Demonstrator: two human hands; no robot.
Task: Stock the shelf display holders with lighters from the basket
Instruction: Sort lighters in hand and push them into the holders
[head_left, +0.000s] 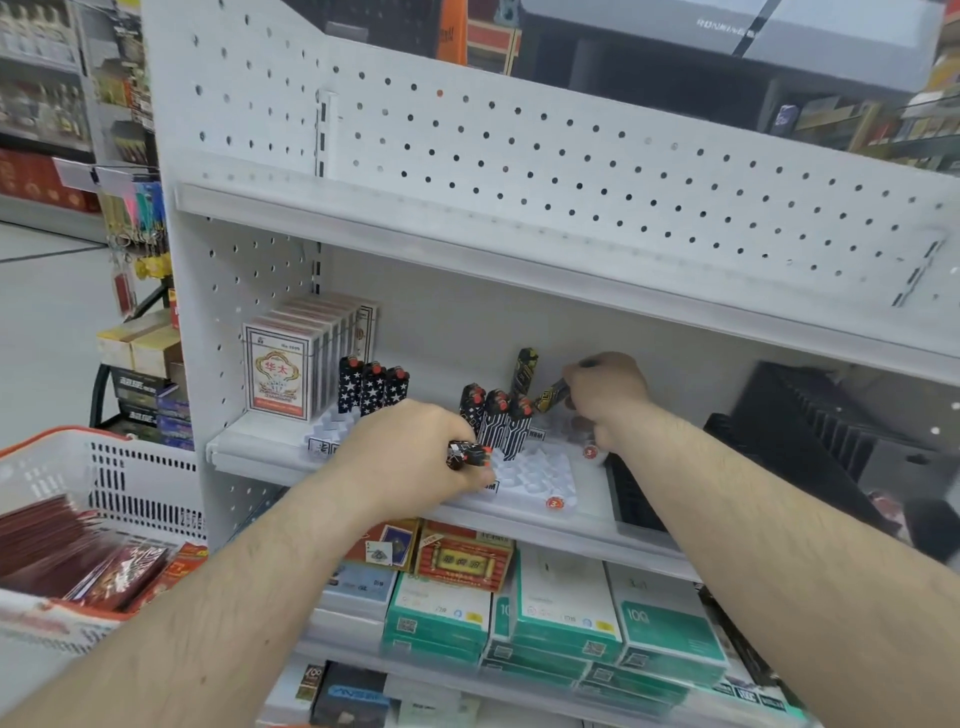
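Both hands are up at the middle shelf (260, 457) of a white pegboard unit. The left hand (410, 457) is curled around a black lighter with red trim (467, 453), held sideways just in front of the white slotted display holder (540, 475). The right hand (605, 397) pinches a black-and-gold lighter (551, 395), tilted, with its lower end down by the back of that same holder.

Already standing in the holder: three black lighters with white line patterns (496, 415) in a row, plus one taller black-and-gold lighter (523, 371) upright behind them. Most of the front slots are open. A second white holder (332, 423) to the left has three star-print lighters (373, 387) upright in its back row, right beside a pack of playing card boxes (291, 364).

The white and orange basket (130, 483) sits low on the left, well apart from the hands, with dark red packets (78, 556) inside; can't tell if any lighters are in there. A black ribbed rack (795, 415) sits on the right end of the shelf. Teal and white boxes (566, 613) fill the shelf underneath.
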